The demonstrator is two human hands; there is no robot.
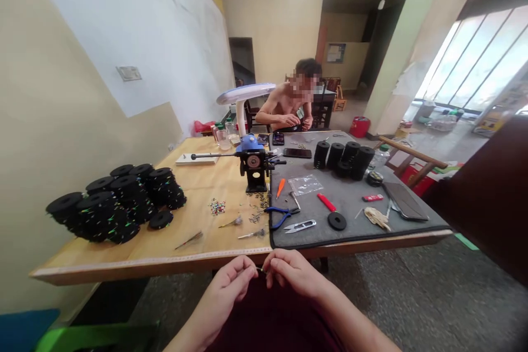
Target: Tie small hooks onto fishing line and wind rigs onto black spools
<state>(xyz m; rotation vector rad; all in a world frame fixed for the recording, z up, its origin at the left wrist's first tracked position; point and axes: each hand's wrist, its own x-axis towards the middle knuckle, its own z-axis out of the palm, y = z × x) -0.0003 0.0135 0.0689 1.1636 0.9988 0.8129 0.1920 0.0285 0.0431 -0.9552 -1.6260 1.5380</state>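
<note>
Both my hands are held together below the near edge of the wooden table (pixel 198 184), over my lap. My left hand (pixel 231 283) and my right hand (pixel 295 272) each pinch a tiny dark item (pixel 260 270) between their fingertips; it is too small to name. A thin line runs along the table edge just above them. Nearest on the table lie small thread snips (pixel 300 225), blue-handled pliers (pixel 280 214) and a few feathered bits (pixel 233 223).
A pile of black spools (pixel 119 201) sits at the left. A blue-topped winder (pixel 253 162) stands mid-table. A grey mat (pixel 355 203) carries more black spools (pixel 344 155), a red-handled tool (pixel 326 202), phones and a lamp (pixel 245 96). Another person (pixel 292 104) sits at the far end.
</note>
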